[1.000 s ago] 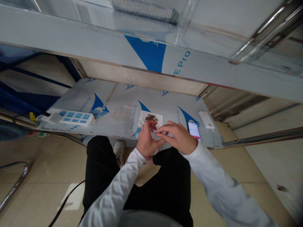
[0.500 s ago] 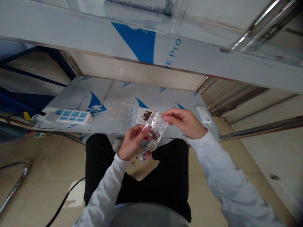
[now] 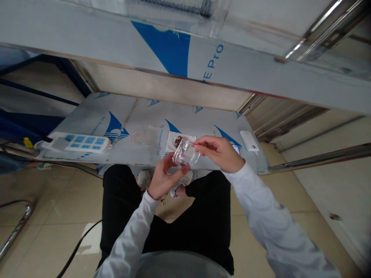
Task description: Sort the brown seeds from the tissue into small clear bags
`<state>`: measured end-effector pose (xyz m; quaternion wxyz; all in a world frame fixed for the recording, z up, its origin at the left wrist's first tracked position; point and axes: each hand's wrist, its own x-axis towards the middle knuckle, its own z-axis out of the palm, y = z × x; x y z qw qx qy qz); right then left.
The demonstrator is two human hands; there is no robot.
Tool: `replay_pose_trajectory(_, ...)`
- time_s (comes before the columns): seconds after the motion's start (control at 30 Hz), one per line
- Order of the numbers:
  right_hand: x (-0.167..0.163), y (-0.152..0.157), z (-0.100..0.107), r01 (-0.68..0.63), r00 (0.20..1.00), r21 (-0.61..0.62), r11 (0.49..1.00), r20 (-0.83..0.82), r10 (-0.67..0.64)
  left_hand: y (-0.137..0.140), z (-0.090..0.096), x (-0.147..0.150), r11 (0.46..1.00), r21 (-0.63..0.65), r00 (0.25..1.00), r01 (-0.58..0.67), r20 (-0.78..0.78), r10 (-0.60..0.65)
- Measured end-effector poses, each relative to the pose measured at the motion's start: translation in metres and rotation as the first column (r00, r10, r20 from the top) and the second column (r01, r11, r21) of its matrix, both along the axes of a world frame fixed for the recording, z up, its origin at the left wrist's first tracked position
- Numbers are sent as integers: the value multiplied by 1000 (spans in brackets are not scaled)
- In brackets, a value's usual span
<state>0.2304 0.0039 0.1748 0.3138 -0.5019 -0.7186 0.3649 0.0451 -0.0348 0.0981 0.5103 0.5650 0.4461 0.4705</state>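
Observation:
A small clear zip bag (image 3: 188, 153) is held between my two hands, above the front edge of the low shelf. My right hand (image 3: 222, 153) pinches its red-lined top edge between thumb and fingers. Curled round the lower left of the bag, my left hand (image 3: 166, 177) grips it with the thumb underneath. Any contents are hard to make out through the shiny film and my left fingers. Just behind, a pile of small dark brown pieces (image 3: 177, 141) lies on a white sheet (image 3: 171, 147), partly covered by the bag.
More clear bags (image 3: 142, 136) lie flat on the film-covered shelf (image 3: 131, 106). A white power strip (image 3: 87, 143) sits at its left end, and a white box-like device (image 3: 248, 140) at its right. Above runs the upper table's edge (image 3: 116, 48). My knees (image 3: 118, 181) are under the shelf's front.
Both hands have shifted slightly left with the bag, which is now tilted and more crumpled. My left fingers have spread round its lower part. The brown pieces seen inside it earlier no longer show clearly.

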Motion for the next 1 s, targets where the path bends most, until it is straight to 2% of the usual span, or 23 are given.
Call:
replay_pose_trajectory(0.07,-10,-8,-9,23,989,76,997,143,-34,2,-2,2,978,183,971,-97,-197,133)
replay_pose_trajectory(0.1,-17,-15,-15,28,975,110,994,217,-52,3,-4,3,963,247,947,-106,-269,173)
replay_pose_trajectory(0.2,-42,-39,-35,-9,930,167,986,363,-53,3,-18,6,959,276,913,-67,-371,171)
replay_pose_trajectory(0.27,-52,-50,-50,-45,942,167,985,335,-14,2,-32,6,964,257,912,-65,-378,162)
replay_pose_trajectory(0.33,-50,-47,-67,-46,980,146,988,199,16,1,-47,3,966,239,908,-101,-374,188)
replay_pose_trajectory(0.37,-45,-40,-78,0,991,135,991,129,-18,1,-54,1,966,225,902,-130,-378,210)
replay_pose_trajectory(0.43,-28,-14,-102,179,977,105,978,96,-189,1,-64,-2,961,196,878,-197,-400,262)
replay_pose_trajectory(0.47,-18,3,-116,297,934,98,950,178,-310,1,-67,-3,958,181,867,-220,-414,277)
replay_pose_trajectory(0.5,-9,20,-131,370,874,79,926,310,-375,1,-70,-3,958,166,860,-232,-426,282)
replay_pose_trajectory(0.6,6,61,-169,397,823,43,917,425,-376,3,-76,-3,960,153,856,-236,-435,280)
replay_pose_trajectory(0.7,3,76,-194,404,800,26,914,474,-368,6,-78,-2,955,181,847,-233,-444,291)
replay_pose_trajectory(0.87,-6,74,-210,470,753,15,882,515,-410,15,-80,0,952,213,838,-221,-457,297)
replay_pose_trajectory(0.93,-6,73,-207,496,745,16,868,507,-434,20,-80,1,949,229,836,-217,-459,302)
replay_pose_trajectory(1.0,-7,66,-193,510,746,24,860,486,-456,24,-78,2,949,241,838,-204,-458,296)
